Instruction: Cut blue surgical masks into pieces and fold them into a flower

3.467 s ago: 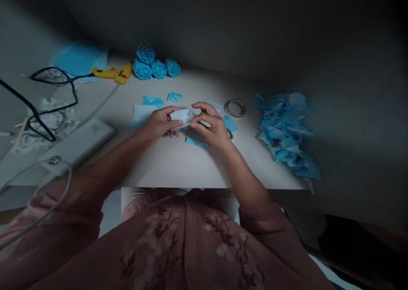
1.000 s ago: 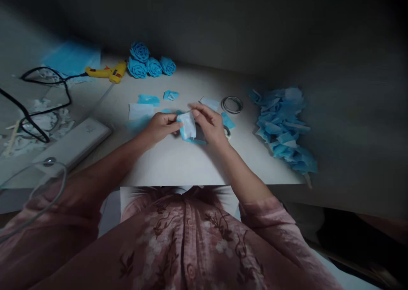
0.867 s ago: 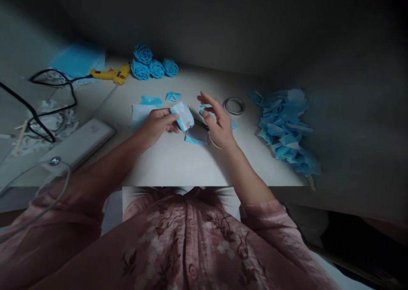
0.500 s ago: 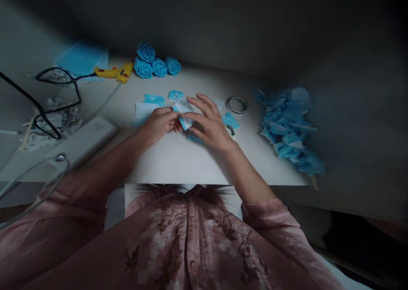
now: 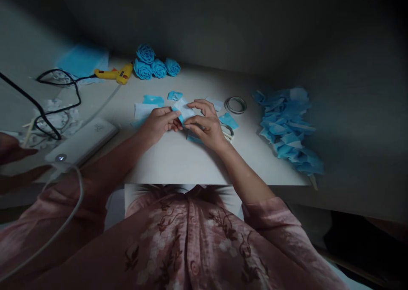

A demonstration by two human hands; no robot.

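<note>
My left hand (image 5: 158, 124) and my right hand (image 5: 205, 126) meet over the middle of the white table (image 5: 178, 162). Both pinch a small folded blue-and-white piece of fabric (image 5: 183, 108) between their fingertips. Under my right hand lie more blue fabric scraps (image 5: 228, 120) and a pair of scissors (image 5: 227, 130), partly hidden by the hand.
Three finished blue fabric roses (image 5: 153, 65) and a yellow glue gun (image 5: 114, 73) with a black cable (image 5: 63, 94) lie at the back left. A tape ring (image 5: 235, 105) sits right of my hands. A pile of blue cut pieces (image 5: 287, 128) fills the right edge. A white flat box (image 5: 83, 141) lies left. Another person's fingers (image 5: 12, 154) show at the far left.
My right hand had lifted off with its fingers spread, then came back down and closed on the fabric piece with the left. Fingers of another person appeared at the left edge.
</note>
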